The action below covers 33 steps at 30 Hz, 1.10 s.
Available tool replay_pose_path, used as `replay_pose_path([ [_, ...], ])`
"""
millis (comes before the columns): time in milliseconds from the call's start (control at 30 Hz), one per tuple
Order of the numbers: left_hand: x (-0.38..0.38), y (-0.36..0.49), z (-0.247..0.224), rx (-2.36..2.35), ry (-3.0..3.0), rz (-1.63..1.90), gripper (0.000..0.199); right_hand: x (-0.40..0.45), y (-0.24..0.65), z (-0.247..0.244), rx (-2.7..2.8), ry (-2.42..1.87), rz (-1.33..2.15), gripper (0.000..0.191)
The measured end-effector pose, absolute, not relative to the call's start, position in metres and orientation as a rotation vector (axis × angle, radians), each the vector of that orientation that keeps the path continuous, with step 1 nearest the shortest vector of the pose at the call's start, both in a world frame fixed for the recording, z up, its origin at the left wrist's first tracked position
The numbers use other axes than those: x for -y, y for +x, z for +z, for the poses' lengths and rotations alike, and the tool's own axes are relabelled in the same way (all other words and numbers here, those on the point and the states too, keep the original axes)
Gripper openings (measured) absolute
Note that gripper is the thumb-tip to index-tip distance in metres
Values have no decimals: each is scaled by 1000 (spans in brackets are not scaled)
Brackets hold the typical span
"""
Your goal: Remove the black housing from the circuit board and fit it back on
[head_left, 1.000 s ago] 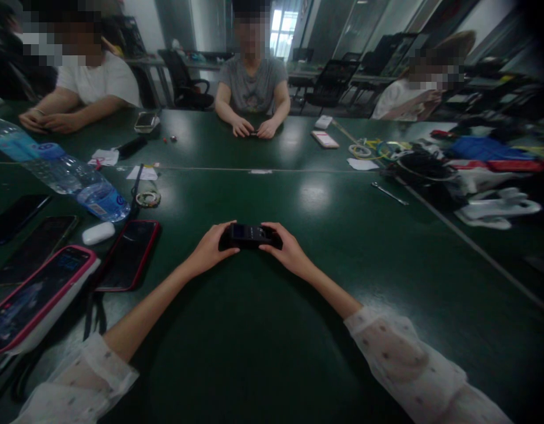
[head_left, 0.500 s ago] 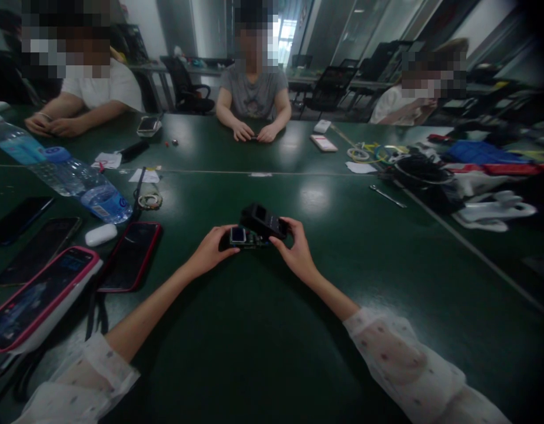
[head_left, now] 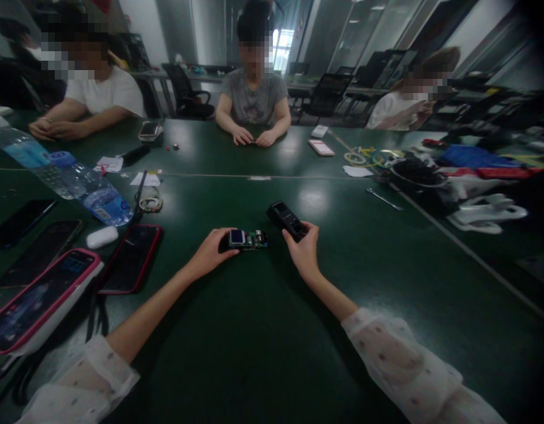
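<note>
Between the thumb and fingers of my left hand point(head_left: 212, 250) is a green circuit board point(head_left: 253, 240) with a small square screen at its left end. The board is low over the dark green table or resting on it; I cannot tell which. My right hand point(head_left: 305, 250) grips the near end of a black plastic casing point(head_left: 285, 217), an oblong cover with small openings in its face. The casing is tilted, its far end pointing up and left. A gap of bare table separates it from the board.
Several phones, one a red-edged phone point(head_left: 130, 259), lie at left beside a white earbud case point(head_left: 102, 237) and water bottles point(head_left: 99, 197). A wrench point(head_left: 384, 199) lies at right, near cables point(head_left: 415, 171) and a white tool point(head_left: 486, 211). People sit across the green table point(head_left: 263, 330).
The black casing has moved right and away from the circuit board in my right hand, turning as it went, and the board is uncovered. My left hand has stayed in place with the board.
</note>
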<state>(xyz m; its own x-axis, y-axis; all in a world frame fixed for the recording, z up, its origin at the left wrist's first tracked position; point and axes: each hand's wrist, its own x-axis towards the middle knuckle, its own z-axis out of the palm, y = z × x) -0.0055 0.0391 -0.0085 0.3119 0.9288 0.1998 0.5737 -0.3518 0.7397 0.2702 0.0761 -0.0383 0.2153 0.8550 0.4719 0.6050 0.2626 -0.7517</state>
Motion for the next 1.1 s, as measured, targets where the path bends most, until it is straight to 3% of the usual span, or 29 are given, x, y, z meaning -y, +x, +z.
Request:
replay_pose_path([
  [267,-36,-5,-6,-1345,2007,823,52,-73,268,-32,1525,-1498,152,63],
  [667,-36,-5,-5,-1341,1984,817,52,-75,270,-37,1560,-1390,185,58],
  [867,-37,-4,-6,-1332,2014,850,52,-76,272,-37,1589,-1396,248,46],
  [1100,-37,-5,-6,-1325,2031,836,53,-79,269,-38,1478,-1278,540,52],
])
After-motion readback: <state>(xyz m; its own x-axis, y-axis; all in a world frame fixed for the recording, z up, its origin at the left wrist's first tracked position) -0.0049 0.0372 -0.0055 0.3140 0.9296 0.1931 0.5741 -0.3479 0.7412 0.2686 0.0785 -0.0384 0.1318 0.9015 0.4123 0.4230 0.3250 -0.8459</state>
